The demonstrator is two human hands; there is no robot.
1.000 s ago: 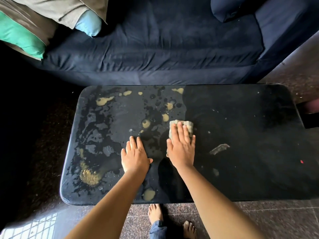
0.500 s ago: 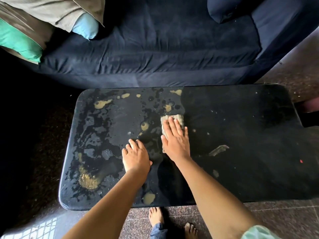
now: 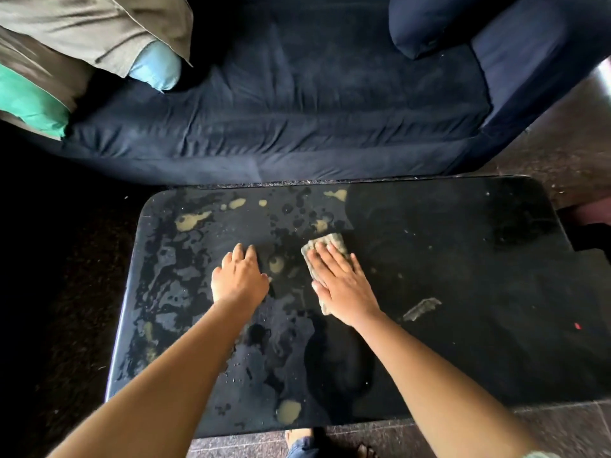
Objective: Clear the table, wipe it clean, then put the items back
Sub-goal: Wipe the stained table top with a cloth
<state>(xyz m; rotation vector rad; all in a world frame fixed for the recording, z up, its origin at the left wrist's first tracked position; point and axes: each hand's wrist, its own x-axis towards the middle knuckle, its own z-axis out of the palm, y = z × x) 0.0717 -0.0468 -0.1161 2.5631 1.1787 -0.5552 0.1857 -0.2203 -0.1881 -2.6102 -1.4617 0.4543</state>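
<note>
Cloth (image 3: 331,241) lies pinned under flat right hand (image 3: 347,285) for wiping pressure; empty left hand (image 3: 239,280), fingers relaxed, apparently braces on surface (image 3: 463,292) alongside.

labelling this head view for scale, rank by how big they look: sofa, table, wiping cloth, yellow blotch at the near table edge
1-2. table and sofa: about alike, both run past the frame, so unranked.
3. cloth, partly hidden under the right hand.
4. yellow blotch.

Wide open stretch of table (image 3: 479,276) right of the cloth (image 3: 331,242), sofa (image 3: 297,110) just behind far edge.
</note>
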